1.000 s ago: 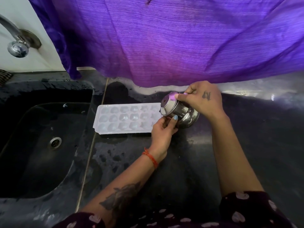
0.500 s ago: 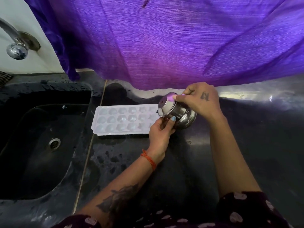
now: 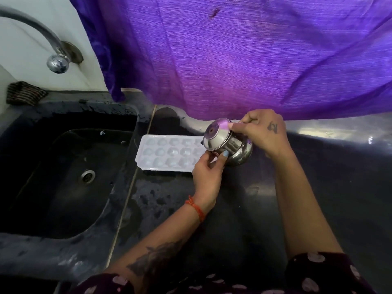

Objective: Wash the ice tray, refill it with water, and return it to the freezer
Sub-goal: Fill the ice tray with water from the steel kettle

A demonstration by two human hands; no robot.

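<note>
Ice tray point(image 3: 169, 154) is laid flat on the wet worktop point(image 3: 318, 198) at frame centre, beside the sink point(image 3: 63, 166), while a steel pot point(image 3: 228, 145) is gripped by both hands point(image 3: 209, 177) point(image 3: 262, 132), tilted over it, presumably for refilling.

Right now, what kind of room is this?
Most likely a home kitchen: a dark stone sink with a metal tap, a wet black counter, and a white ice tray.
</note>
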